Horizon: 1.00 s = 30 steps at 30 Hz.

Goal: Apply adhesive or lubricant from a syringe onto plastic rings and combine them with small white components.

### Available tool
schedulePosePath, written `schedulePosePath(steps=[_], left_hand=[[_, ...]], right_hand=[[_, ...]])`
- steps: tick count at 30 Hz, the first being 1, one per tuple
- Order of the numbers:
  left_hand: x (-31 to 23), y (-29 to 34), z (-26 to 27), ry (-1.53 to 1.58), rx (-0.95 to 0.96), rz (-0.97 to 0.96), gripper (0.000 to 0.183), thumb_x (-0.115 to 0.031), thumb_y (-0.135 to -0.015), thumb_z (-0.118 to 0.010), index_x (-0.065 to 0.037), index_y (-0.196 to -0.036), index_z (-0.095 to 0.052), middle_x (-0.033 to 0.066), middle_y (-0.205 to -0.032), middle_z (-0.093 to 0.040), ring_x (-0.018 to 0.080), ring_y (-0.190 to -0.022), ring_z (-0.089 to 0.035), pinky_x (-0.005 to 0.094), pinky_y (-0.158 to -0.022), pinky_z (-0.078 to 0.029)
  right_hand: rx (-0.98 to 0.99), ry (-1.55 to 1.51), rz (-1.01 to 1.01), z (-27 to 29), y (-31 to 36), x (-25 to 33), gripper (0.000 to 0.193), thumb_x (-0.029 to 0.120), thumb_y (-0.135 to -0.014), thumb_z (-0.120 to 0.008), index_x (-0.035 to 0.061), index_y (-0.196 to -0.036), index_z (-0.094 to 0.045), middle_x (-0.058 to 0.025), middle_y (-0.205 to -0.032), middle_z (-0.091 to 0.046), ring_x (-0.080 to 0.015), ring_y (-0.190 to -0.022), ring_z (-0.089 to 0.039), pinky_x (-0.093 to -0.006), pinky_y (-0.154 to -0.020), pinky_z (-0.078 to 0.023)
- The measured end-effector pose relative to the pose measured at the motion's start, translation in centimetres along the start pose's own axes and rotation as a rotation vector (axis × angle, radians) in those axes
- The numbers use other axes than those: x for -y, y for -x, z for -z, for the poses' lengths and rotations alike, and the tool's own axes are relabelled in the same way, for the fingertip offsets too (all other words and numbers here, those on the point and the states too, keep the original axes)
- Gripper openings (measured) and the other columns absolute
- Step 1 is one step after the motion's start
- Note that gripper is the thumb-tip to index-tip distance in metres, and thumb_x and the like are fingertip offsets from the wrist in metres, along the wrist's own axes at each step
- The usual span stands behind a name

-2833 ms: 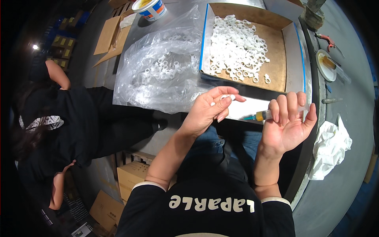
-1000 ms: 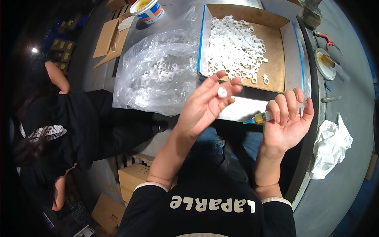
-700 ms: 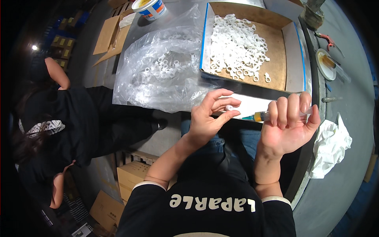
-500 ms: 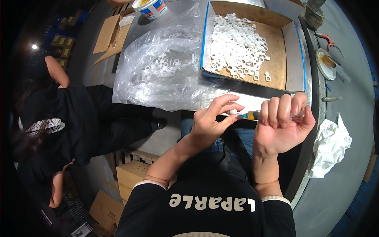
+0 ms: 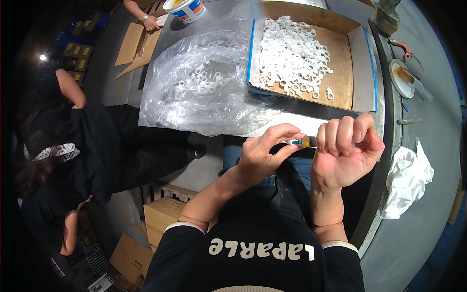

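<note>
My left hand (image 5: 259, 155) pinches a small white plastic piece (image 5: 290, 141) between thumb and fingers; the fingertips hide most of it. In my right hand (image 5: 340, 155) is a syringe (image 5: 308, 141) with amber contents and a teal tip, lying roughly level and pointing left. Its tip meets the white piece, though I cannot tell whether it sits inside or against it. My right fingers curl around the barrel and cover its rear. Beyond my hands, many white ring-shaped parts (image 5: 294, 58) lie in a shallow cardboard box (image 5: 364, 73) with blue edges.
Left of the box, a clear plastic bag (image 5: 163, 92) holds more rings. A white tub (image 5: 187, 10) stands behind it. On the right surface are crumpled white paper (image 5: 407, 182), a plate (image 5: 400, 80) and red-handled pliers (image 5: 401, 46). A co-worker in black (image 5: 97, 151) is at left.
The syringe tip has moved onto the white piece as my hands came closer together. Another person's hand has come into view at the upper left, by the cardboard.
</note>
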<state>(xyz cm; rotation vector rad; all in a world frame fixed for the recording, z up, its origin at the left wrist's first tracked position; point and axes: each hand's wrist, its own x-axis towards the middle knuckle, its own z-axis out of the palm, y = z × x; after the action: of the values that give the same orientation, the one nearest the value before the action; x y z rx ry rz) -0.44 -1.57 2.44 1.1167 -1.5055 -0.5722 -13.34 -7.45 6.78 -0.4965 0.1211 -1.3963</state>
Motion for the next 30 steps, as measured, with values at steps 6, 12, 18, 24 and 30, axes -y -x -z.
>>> schedulePosePath(steps=[6,12,18,24,30], left_hand=[[0.2,-0.1,-0.1,0.052,0.033,-0.025,0.035,0.008,-0.074,-0.066,0.004,-0.104,-0.048,0.0138,-0.094,-0.063,0.0199,-0.089,-0.065,0.0296,-0.077,-0.055],[0.4,-1.7,1.3,0.476,0.059,0.206,0.035,0.012,-0.081,-0.056,-0.001,-0.108,-0.038,0.0204,-0.099,-0.062,0.0264,-0.101,-0.06,0.036,-0.089,-0.048],[1.6,-10.3,2.0,-0.123,-0.072,-0.022,0.079,-0.003,-0.068,-0.074,-0.005,-0.134,-0.03,0.0247,-0.141,-0.024,0.0354,-0.134,-0.022,0.0456,-0.107,-0.024],[0.1,-10.0,3.6,-0.48,0.002,-0.046,0.09,-0.034,-0.071,-0.072,-0.01,-0.142,-0.021,0.0174,-0.147,-0.015,0.0368,-0.137,-0.007,0.0526,-0.108,-0.01],[2.7,-4.9,5.1,-0.549,-0.117,-0.046,0.044,-0.021,-0.081,-0.063,-0.009,-0.121,-0.051,0.0134,-0.133,-0.042,0.0303,-0.126,-0.037,0.0456,-0.102,-0.029]], right_hand=[[-0.036,-0.061,-0.061,0.5,-0.8,0.6,0.031,0.033,-0.091,-0.032,0.009,-0.073,-0.039,0.0012,-0.048,-0.028,-0.0106,-0.04,-0.023,-0.0266,-0.04,-0.023],[-0.277,-0.53,-0.19,1.1,-2.9,0.4,0.037,0.036,-0.092,-0.043,0.0003,-0.097,-0.048,-0.003,-0.065,-0.033,-0.013,-0.055,-0.031,-0.0278,-0.052,-0.027],[-0.384,-0.364,-0.077,2.1,-2.1,1.0,0.038,0.038,-0.091,-0.046,0.0011,-0.097,-0.047,-0.0028,-0.064,-0.033,-0.0134,-0.055,-0.029,-0.0272,-0.051,-0.027],[-0.342,-0.345,-0.067,1.5,-1.4,0.6,0.032,0.034,-0.089,-0.05,0.0028,-0.094,-0.047,-0.0026,-0.063,-0.035,-0.013,-0.055,-0.033,-0.0266,-0.051,-0.031],[-0.304,-0.317,-0.167,2.3,-2.3,0.0,0.028,0.031,-0.089,-0.051,0.0044,-0.093,-0.046,-0.0005,-0.063,-0.035,-0.0108,-0.053,-0.03,-0.0248,-0.049,-0.028]])
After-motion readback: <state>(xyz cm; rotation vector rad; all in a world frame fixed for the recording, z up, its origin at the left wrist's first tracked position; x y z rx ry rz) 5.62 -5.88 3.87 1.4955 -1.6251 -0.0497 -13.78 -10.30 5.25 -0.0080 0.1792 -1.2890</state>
